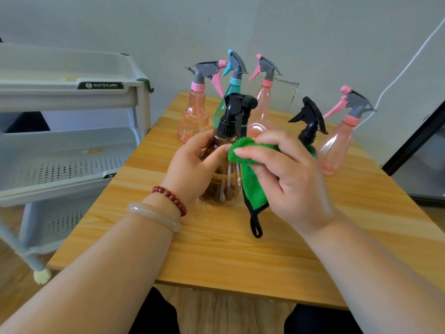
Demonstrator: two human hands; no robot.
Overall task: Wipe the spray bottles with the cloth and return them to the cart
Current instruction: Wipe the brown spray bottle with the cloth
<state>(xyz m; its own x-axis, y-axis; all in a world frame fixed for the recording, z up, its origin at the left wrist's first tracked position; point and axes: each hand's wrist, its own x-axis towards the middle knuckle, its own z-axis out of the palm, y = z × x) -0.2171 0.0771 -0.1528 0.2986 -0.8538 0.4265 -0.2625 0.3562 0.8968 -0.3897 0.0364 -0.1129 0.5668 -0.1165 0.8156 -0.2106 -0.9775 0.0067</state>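
The left hand (192, 165) grips the brown spray bottle (224, 186) on the counter (216, 249). The right hand (289, 179) pinches the green cloth (255, 186) against its shoulder. A wide swipe might topple the black-topped green bottle (310, 131) just behind.

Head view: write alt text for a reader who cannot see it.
A left hand grips a brown spray bottle on a table while the right hand holds a green cloth against it. More spray bottles stand behind, a white cart alongside.

The wooden table (216, 256) bears pink spray bottles (192, 119), a teal bottle (219, 112), green bottle (311, 143) and brown bottle (222, 186).
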